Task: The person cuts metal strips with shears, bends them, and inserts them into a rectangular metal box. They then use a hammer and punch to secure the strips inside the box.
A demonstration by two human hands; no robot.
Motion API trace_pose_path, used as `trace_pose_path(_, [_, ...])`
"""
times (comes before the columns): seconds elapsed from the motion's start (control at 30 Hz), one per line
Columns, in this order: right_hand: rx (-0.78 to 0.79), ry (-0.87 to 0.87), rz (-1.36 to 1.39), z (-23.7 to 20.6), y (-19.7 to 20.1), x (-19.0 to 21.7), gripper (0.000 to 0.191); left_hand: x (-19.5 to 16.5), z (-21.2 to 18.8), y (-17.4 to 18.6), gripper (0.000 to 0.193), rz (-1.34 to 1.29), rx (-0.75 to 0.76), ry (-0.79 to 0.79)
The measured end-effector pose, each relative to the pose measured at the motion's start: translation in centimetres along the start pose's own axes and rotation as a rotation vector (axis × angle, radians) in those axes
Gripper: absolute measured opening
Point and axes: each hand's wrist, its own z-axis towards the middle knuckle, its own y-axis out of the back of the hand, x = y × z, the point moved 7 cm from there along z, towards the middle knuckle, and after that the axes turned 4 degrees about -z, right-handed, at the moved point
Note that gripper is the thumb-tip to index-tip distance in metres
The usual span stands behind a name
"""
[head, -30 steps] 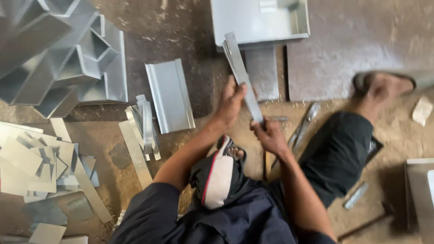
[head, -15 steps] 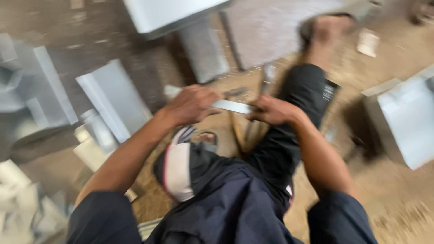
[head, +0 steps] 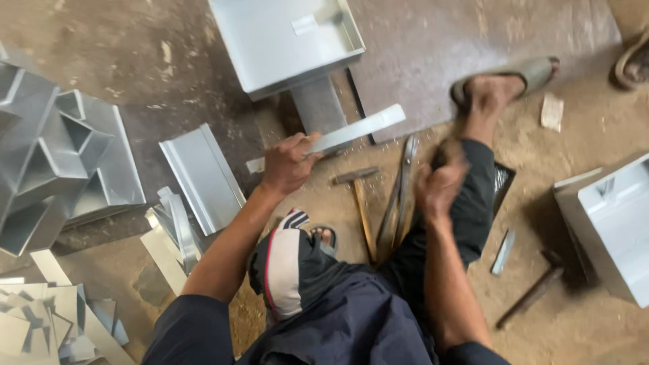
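Note:
My left hand point(head: 289, 164) grips a long folded strip of grey sheet metal point(head: 358, 129), which slants up to the right above the dirt floor. My right hand point(head: 439, 184) is off the strip, blurred, with curled fingers over my right knee. It is close to a pair of tin snips point(head: 400, 196) lying on the ground. A wooden-handled hammer point(head: 358, 203) lies just left of the snips, between my two hands. My right leg stretches forward and ends in a sandalled foot point(head: 503, 81).
A shallow metal tray point(head: 284, 40) and a flat sheet point(head: 473, 40) lie ahead. Folded metal boxes point(head: 61, 155) are stacked at left beside a bent channel piece point(head: 203, 176). Cut scraps point(head: 34, 318) lie bottom left. A metal box point(head: 615, 223), second hammer point(head: 534, 292) and small strip point(head: 503, 251) lie at right.
My right hand has let go of the strip and dropped toward my knee. My left hand alone holds the strip now, and it has swung to point up and to the right.

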Motion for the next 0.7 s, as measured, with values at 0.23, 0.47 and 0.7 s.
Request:
trace_pose_path(0.23, [0.390, -0.420, -0.290, -8.3, -9.3, -1.2, 0.065, 0.1, 5.7, 1.2, 0.040, 0.116, -0.086, -0.103])
trace_pose_path(0.47, [0.474, -0.625, 0.002, -7.3, -8.9, -2.3, 0.033, 1.8, 8.9, 0.4, 0.039, 0.117, -0.030, -0.071])
trace_pose_path(0.7, [0.512, -0.722, 0.655, -9.1, -8.8, 1.4, 0.014, 3.7, 8.8, -0.2, 0.039, 0.091, -0.060, -0.058])
